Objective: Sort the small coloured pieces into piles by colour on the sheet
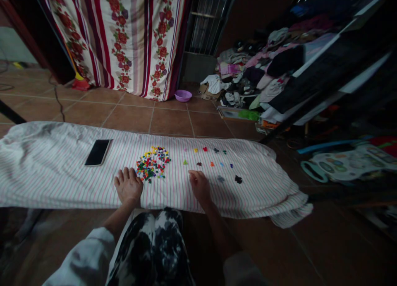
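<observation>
My left hand (128,186) lies flat on the striped cloth, fingers spread, with its fingertips beside the lower left edge of a mixed pile of small colourful pieces (151,164). My right hand (200,186) is closed in a pinch just right of the pile; whatever is between the fingertips is too small to make out. Beyond and right of it, small one-colour clusters sit in loose rows: yellow pieces (195,150), red pieces (205,149), green pieces (185,162), brown pieces (199,164), orange pieces (212,164), grey pieces (220,179) and black pieces (238,179).
A dark-screened phone (98,152) rests on the cloth (56,170) at left. Past the far edge is a tiled floor (124,116) with a purple basin (183,96). A floral curtain (124,42) hangs behind, and heaped clothes (248,70) lie at the back right.
</observation>
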The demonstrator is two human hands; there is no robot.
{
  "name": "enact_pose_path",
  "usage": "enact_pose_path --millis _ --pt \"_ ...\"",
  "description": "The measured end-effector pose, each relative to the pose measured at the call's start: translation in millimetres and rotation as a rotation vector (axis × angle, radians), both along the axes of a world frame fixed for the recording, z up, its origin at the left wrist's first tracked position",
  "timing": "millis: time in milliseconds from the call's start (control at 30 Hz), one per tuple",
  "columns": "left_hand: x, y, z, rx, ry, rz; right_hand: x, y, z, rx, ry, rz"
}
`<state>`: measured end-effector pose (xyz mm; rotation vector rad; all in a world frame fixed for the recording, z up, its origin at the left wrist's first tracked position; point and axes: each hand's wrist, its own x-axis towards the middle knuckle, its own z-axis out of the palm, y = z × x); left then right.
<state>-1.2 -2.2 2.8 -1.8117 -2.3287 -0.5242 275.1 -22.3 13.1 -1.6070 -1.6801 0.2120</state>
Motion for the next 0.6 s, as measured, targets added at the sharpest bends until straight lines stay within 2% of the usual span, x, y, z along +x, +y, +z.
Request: enact_pose_path --millis 133,267,400,600 --pt "0.2 0.0 -0.3 0.005 -0.011 0.010 -50.8 4.8 -2.5 -0.171 -0.047 0.167" --pt "0.4 0.0 -1.3 0.014 -0.018 0.009 -81.6 10.3 -7.0 -0.227 -0.071 0.217" --pt "-0.4 0.7 -2.4 0.018 -0.022 0.003 -94.8 18.3 -10.3 -0.256 -0.128 0.177" --pt "-1.2 1.1 -3.9 0.015 -0.045 -0.002 -98.0 28.4 -12.7 -0.306 -0.176 0.162"
